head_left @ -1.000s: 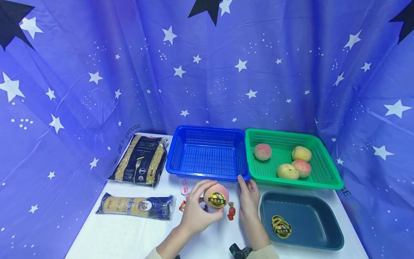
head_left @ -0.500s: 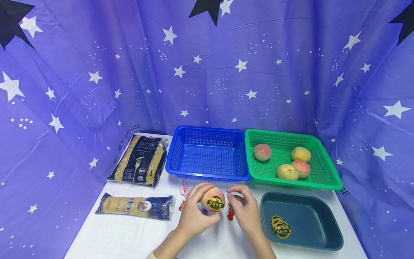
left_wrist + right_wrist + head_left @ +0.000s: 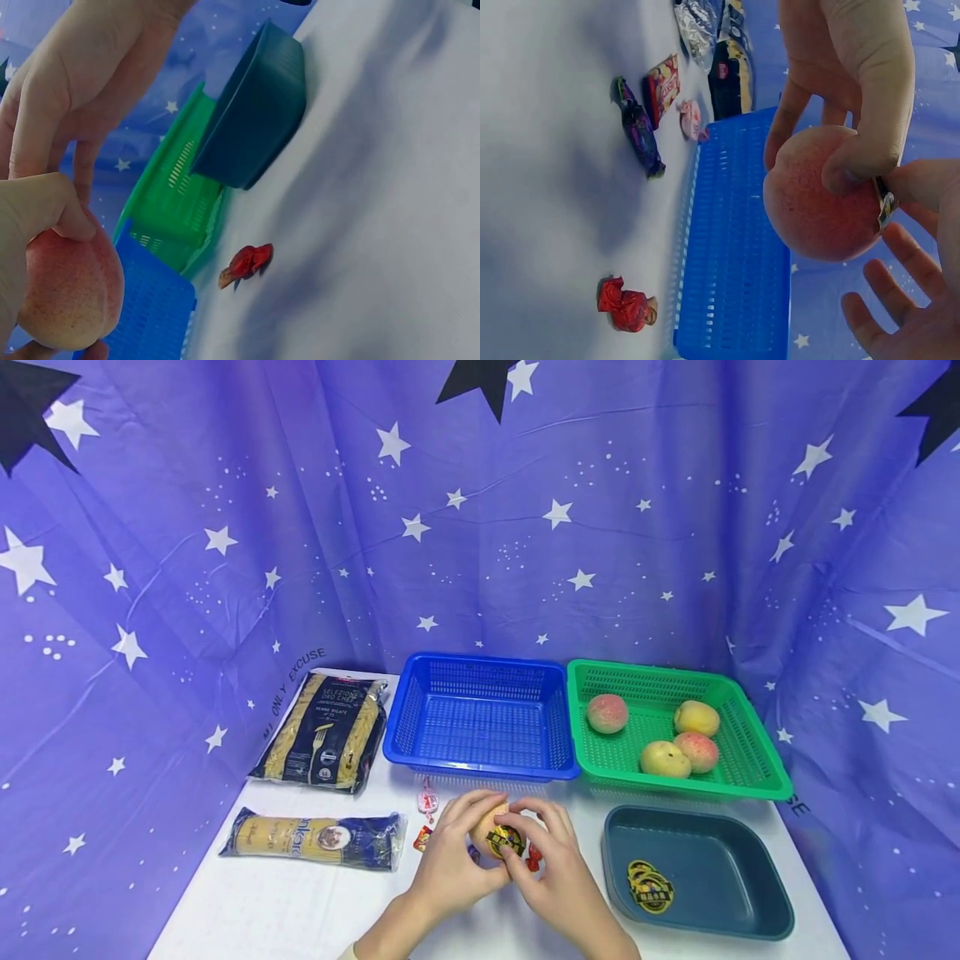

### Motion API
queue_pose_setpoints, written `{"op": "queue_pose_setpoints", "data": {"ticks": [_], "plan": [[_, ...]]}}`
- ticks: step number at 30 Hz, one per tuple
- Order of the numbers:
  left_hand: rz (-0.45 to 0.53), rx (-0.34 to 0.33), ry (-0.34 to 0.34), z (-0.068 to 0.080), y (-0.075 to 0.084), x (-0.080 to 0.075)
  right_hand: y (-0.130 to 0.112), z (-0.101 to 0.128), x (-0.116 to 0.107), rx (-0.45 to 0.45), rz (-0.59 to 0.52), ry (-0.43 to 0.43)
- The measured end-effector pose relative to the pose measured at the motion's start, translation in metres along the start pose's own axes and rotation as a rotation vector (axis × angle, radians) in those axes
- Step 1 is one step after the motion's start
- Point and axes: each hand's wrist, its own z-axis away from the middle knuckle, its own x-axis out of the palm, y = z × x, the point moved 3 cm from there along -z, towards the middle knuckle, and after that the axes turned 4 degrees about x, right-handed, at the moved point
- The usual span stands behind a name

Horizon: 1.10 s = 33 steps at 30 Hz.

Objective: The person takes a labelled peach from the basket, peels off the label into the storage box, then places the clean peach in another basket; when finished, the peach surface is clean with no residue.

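My left hand [image 3: 453, 856] grips a peach [image 3: 484, 833] in front of the blue basket, fingers over its top and thumb below. A round black-and-gold sticker [image 3: 506, 841] is on the side facing me. My right hand [image 3: 558, 868] is at the peach too, its thumb and forefinger pinching the sticker at its edge. In the right wrist view the sticker [image 3: 887, 204] shows edge-on between the peach and my right thumb, while the other right fingers spread loosely. The left wrist view shows the peach [image 3: 71, 292] from its bare, reddish side.
Behind the hands stand a blue basket [image 3: 480, 735] and a green basket [image 3: 660, 681] holding several peaches. At right, a dark teal tub [image 3: 723, 877] contains several stickers [image 3: 651, 889]. Penne [image 3: 322, 727] and spaghetti [image 3: 307, 837] packs lie left. Wrapped candies, one red [image 3: 247, 262], one purple [image 3: 639, 127], lie near the hands.
My right hand has left the blue basket's front corner and come left and down to the peach, where its fingertips now pinch the sticker. The left hand has kept its grip.
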Motion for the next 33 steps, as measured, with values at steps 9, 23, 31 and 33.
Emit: {"op": "queue_pose_setpoints", "data": {"ticks": [9, 23, 31, 33], "plan": [[0.092, -0.084, -0.016, 0.002, -0.001, -0.002, -0.004, 0.003, -0.004, -0.018, -0.007, 0.035], [0.235, -0.182, -0.002, 0.003, -0.010, -0.003, 0.009, 0.015, -0.043, 0.077, -0.174, 0.023], [0.249, -0.211, 0.011, 0.005, -0.011, -0.002, 0.055, 0.017, -0.096, 0.406, 0.030, -0.078], [0.249, -0.210, 0.014, 0.006, -0.011, -0.001, 0.068, 0.017, -0.108, 0.471, 0.073, -0.135]]}}
